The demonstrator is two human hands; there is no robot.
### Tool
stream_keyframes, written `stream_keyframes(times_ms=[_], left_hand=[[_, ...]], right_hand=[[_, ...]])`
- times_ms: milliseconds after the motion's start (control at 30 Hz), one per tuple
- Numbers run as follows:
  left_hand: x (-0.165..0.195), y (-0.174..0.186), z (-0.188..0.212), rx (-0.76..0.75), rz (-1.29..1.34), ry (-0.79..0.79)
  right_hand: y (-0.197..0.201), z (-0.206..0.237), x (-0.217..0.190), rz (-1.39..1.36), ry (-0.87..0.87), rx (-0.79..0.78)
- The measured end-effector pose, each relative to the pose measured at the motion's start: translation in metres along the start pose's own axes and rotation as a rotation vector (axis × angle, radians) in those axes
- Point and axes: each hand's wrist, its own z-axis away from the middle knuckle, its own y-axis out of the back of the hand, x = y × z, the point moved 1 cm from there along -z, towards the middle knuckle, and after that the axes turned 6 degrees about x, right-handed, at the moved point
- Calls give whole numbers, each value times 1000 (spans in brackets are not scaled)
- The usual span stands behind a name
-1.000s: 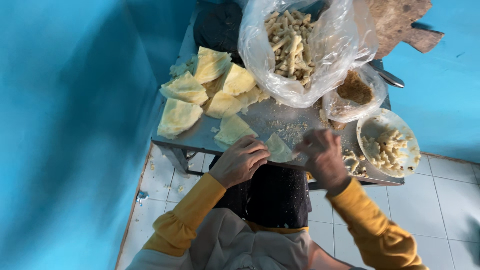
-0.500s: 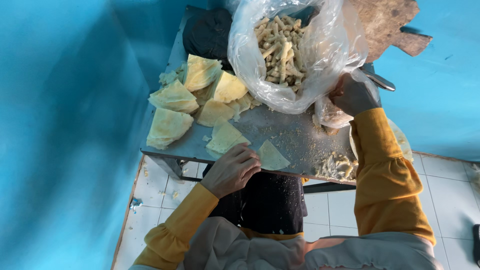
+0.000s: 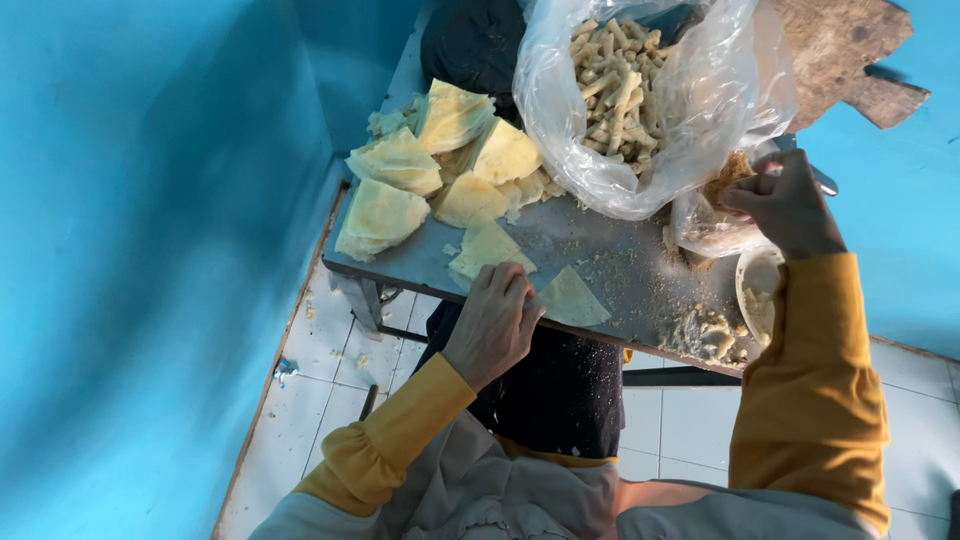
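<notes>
My left hand [image 3: 496, 322] rests at the near edge of a small grey table [image 3: 610, 262], fingertips touching a flat triangular pale dough sheet [image 3: 571, 298]. Another triangular sheet [image 3: 486, 250] lies just beyond it. My right hand [image 3: 787, 203] is raised at the right, fingers pinched at the mouth of a small clear bag with brown filling [image 3: 722, 205]. A big clear plastic bag of rolled pale sticks [image 3: 625, 85] stands behind. Both arms wear yellow sleeves.
A pile of folded yellow dough sheets [image 3: 430, 170] covers the table's left part. A white bowl [image 3: 757, 290] and several rolled pieces [image 3: 708, 335] sit at the right edge. Blue walls close in on the left and the right; a white tiled floor [image 3: 335, 345] lies below.
My right hand has lifted from the table's near edge to the small bag at the right. My left hand has stayed by the triangular sheet. The view shifted.
</notes>
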Motion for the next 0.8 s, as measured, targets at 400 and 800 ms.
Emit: stream_keyframes(times_ms=[400,800], left_hand=[[7,-9,2,134,-24,27],[17,-18,2,15,-122,45]], right_hand=[[-162,152,-36,337,628,-111],[-133,186,-12,480,420,83]])
